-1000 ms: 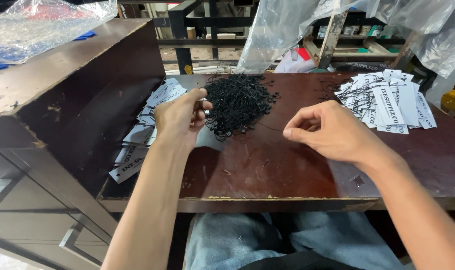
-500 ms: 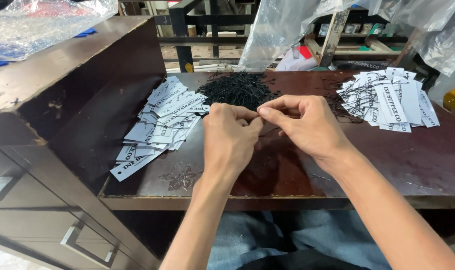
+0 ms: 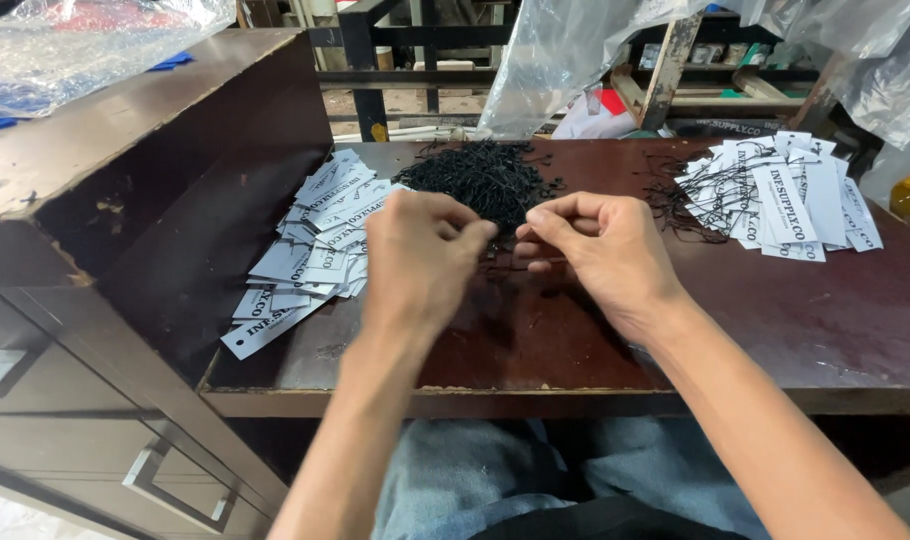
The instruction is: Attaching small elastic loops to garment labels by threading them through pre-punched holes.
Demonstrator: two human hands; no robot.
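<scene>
Head view: left hand point(image 3: 415, 250) and right hand point(image 3: 595, 245) pinch a black string point(image 3: 503, 247) together — strung tags point(image 3: 775, 195) right, unstrung tags point(image 3: 315, 240) left, more remain.

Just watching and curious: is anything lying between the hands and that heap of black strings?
Nothing visible. Left hand and right hand meet just in front of the heap of black strings, with only bare tabletop between.

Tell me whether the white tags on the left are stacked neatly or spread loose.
Spread loose: the white tags lie fanned and overlapping at odd angles on the dark table, beside the left hand.
</scene>
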